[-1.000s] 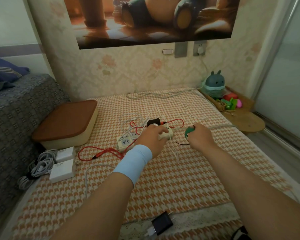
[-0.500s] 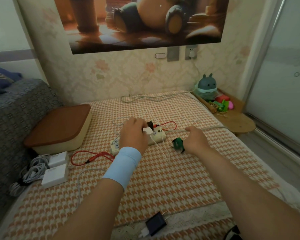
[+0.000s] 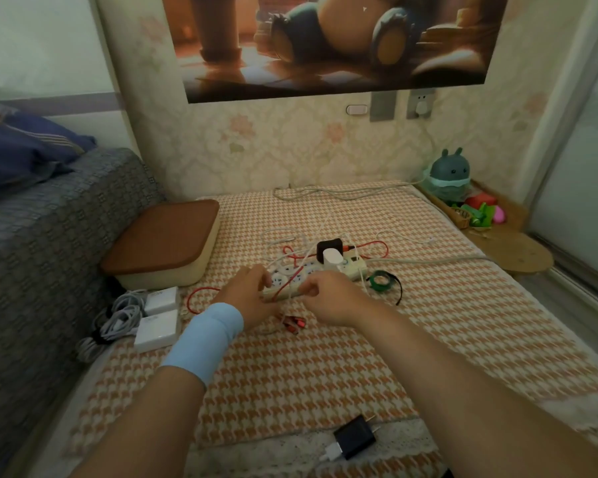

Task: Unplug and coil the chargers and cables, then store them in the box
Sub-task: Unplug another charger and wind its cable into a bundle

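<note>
Chargers, a black charger (image 3: 329,247) and a white charger (image 3: 332,259), sit plugged into the power strip (image 3: 352,268) on the bed, just beyond both hands. The left hand (image 3: 252,295) grips the strip's near end, and the right hand (image 3: 328,301) pinches what looks like a thin white cable (image 3: 297,284). Unplugging seems to be the step in hand. The next move calls for bracing the strip and pulling a plug straight out, and the lidded box (image 3: 166,243) sits left of the left hand.

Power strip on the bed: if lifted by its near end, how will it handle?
The power strip is probably rigid but far-end heavy: a black charger and white charger stand plugged in there. Likely to drag: its grey cord trails right and a red cable lies across it.
</note>
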The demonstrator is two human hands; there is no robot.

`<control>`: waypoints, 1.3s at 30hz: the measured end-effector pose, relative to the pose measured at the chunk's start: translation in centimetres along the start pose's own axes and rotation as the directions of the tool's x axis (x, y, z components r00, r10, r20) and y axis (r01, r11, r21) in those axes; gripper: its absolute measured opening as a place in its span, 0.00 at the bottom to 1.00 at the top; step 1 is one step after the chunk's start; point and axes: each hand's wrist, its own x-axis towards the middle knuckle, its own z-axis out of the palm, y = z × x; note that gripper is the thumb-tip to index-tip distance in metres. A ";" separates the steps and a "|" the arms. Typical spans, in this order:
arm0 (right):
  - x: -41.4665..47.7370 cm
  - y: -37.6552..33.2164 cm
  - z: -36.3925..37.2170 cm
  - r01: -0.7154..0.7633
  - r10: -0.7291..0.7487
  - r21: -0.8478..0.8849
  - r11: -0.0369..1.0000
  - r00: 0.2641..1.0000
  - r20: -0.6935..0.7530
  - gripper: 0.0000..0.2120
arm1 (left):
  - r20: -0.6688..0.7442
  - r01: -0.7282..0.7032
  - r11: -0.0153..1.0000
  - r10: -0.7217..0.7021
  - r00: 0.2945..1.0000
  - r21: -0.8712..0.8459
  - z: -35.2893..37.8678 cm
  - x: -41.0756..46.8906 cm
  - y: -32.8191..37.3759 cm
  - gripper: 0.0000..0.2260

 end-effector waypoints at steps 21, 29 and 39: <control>-7.2 -4.1 0.5 0.148 0.060 -0.238 0.960 0.720 0.691 0.21 | 0.358 -0.301 0.950 0.254 0.898 0.080 -1.4 -6.0 0.0 0.04; -9.6 -2.4 0.9 0.238 0.090 -0.410 0.881 0.765 0.638 0.19 | 0.532 -0.286 0.946 0.164 0.831 0.155 0.1 -8.7 1.9 0.12; -5.9 0.4 0.0 0.141 -0.081 -0.348 0.927 0.980 0.182 0.10 | 0.423 -0.250 0.915 0.100 0.901 0.317 1.0 -7.7 2.5 0.13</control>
